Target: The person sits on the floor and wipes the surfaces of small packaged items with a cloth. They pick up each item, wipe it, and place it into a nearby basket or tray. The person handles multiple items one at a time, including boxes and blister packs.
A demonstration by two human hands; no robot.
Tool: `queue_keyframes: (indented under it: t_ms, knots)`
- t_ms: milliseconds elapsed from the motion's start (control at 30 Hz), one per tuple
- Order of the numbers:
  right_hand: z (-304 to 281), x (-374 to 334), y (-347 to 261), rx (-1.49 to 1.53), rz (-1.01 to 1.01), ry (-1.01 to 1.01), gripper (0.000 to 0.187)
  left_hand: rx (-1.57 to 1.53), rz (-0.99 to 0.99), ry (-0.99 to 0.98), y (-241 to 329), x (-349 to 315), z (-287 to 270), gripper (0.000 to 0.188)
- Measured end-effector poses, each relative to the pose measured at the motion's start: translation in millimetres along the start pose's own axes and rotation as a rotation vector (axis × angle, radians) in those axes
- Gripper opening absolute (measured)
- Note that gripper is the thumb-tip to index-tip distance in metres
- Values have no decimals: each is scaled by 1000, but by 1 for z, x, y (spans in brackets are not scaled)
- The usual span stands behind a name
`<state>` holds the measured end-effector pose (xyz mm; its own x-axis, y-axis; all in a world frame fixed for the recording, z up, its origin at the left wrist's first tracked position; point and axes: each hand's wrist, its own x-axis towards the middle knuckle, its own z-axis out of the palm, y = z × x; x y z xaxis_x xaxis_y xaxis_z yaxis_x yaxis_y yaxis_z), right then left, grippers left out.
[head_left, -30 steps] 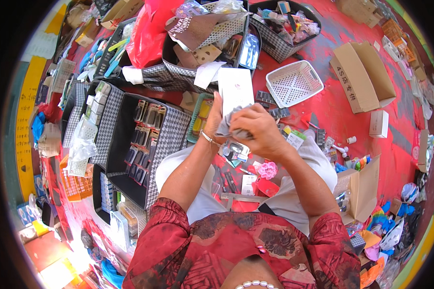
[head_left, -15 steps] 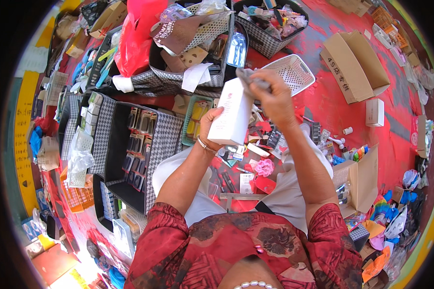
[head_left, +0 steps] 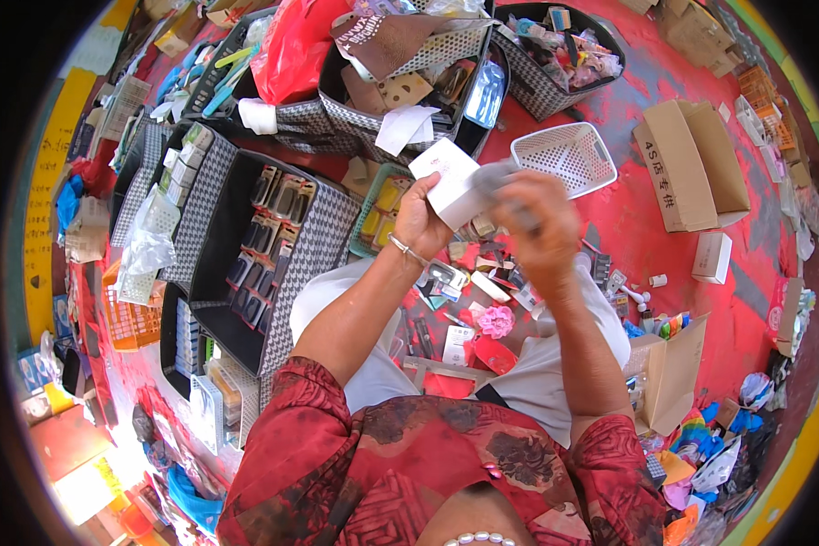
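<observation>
Prob. small-goods stall or stockrm, can't tell which. Evid.: black-&-white patterned bins point(head_left: 314, 264) crammed w/ goods, one w/ rows of similar carded pcs point(head_left: 264, 246), another w/ mixed bagged bits point(head_left: 582, 62). White plastic basket point(head_left: 569, 164), orange basket point(head_left: 136, 323), open cardbd box point(head_left: 662, 177) etc. spread over patchy red floor point(head_left: 646, 246).

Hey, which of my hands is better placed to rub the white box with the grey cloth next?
Probably your right: the right hand already holds the grey cloth, close by the white box, though blur hides whether they touch. The left hand is busy holding the box from its left side.
</observation>
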<state>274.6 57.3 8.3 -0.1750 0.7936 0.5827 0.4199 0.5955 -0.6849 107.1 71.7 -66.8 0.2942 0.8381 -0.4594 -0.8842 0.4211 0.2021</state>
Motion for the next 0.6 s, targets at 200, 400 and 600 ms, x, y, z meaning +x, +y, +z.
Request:
queue_keyframes:
  t_ms: [200, 400, 600]
  knots:
    - [14, -9, 5, -303, -384, -328, 15, 47, -62, -95, 7, -7, 4, 38]
    - [-37, 7, 50, -24, 468, 208, 16, 196, -25, -91, 12, -18, 12, 47]
    - [3, 4, 27, 731, 687, 75, 28, 413, -195, -389, -18, -15, -2, 52]
